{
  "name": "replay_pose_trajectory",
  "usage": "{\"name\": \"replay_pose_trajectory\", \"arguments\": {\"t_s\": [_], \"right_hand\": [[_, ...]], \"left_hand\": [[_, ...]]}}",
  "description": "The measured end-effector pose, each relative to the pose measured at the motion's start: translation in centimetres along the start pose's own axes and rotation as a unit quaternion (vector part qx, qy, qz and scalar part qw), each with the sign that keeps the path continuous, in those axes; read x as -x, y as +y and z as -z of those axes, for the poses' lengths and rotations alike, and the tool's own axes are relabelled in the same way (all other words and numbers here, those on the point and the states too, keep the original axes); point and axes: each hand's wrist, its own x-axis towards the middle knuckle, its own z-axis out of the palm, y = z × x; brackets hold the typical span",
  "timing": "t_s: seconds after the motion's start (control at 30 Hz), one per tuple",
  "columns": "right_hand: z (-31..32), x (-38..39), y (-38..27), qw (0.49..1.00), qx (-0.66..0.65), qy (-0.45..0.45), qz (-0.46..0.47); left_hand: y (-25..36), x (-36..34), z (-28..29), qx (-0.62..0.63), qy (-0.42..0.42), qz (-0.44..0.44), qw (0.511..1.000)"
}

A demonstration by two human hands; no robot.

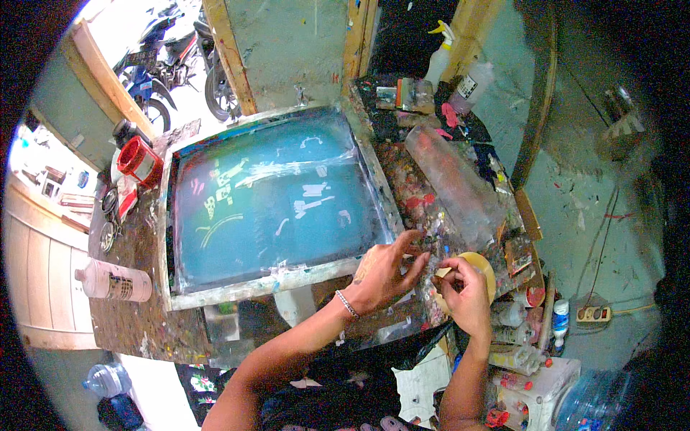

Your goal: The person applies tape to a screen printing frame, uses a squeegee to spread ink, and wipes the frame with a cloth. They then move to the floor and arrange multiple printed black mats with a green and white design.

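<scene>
A silk-screen frame (282, 215) with a blue-green mesh and pale stencil shapes lies on the worn table. My left hand (387, 274), wearing a bracelet at the wrist, hovers by the frame's near right corner, its fingers apart and nothing visible in them. To its right, my right hand (466, 289) is closed in a pinch at a small tan flap. A round yellowish roll, seemingly of tape (483, 267), shows behind those fingers, partly hidden by the hand. Whether the flap belongs to the roll is unclear.
A clear plastic-wrapped cylinder (454, 183) lies right of the frame. Beyond it stand a spray bottle (440, 54) and another bottle (473, 86). On the left are a red tub (140, 161) and a pale bottle (113, 280). A power strip (594, 314) sits at far right.
</scene>
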Motion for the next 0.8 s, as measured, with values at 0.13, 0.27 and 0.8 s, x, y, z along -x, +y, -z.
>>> {"name": "replay_pose_trajectory", "arguments": {"t_s": [0.13, 0.27, 0.8], "right_hand": [[-0.3, 0.6, -0.1, 1.000, 0.010, 0.008, 0.020], [-0.7, 1.5, -0.7, 0.999, 0.029, -0.003, 0.023], [-13.7, -17.2, -1.9, 0.968, 0.162, -0.131, 0.139]], "left_hand": [[-0.9, 0.1, 0.0, -0.146, 0.023, 0.023, 0.989], [-2.4, 1.1, -1.0, -0.288, -0.092, 0.016, 0.953], [-1.3, 21.6, 3.2, -0.037, -0.061, 0.040, 0.997]]}}
